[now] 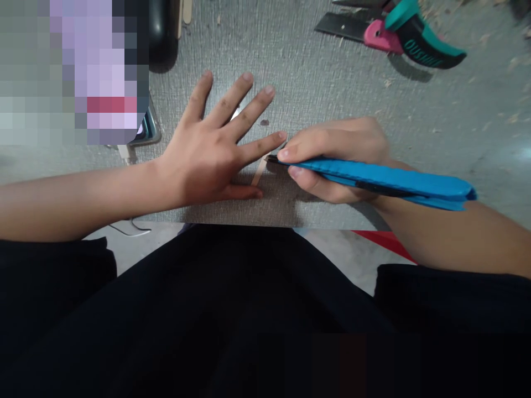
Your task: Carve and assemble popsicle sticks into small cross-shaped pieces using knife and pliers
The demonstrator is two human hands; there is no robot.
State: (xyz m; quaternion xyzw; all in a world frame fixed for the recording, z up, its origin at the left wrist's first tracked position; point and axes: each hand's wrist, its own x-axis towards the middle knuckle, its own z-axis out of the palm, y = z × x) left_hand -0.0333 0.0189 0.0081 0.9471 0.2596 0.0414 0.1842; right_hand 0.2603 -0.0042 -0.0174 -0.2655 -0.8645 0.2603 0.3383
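Observation:
My left hand [215,146] lies flat on the grey textured table with its fingers spread wide. A thin, pale wooden stick [260,171] shows between its little finger and thumb; the rest of the stick is hidden under the hand. In my right hand [336,152] is a blue utility knife [394,178], gripped like a pen between thumb and fingers. Its dark tip points left and meets the upper visible end of the stick, close to the left little finger. I cannot tell whether the tip presses into the wood.
Teal and black cutters with a pink part [415,41] lie at the top right among wood shavings [513,118]. A black rounded object [161,36] stands at the top left beside wooden sticks [187,11]. Nearby is a phone [152,128] with a white plug [124,151].

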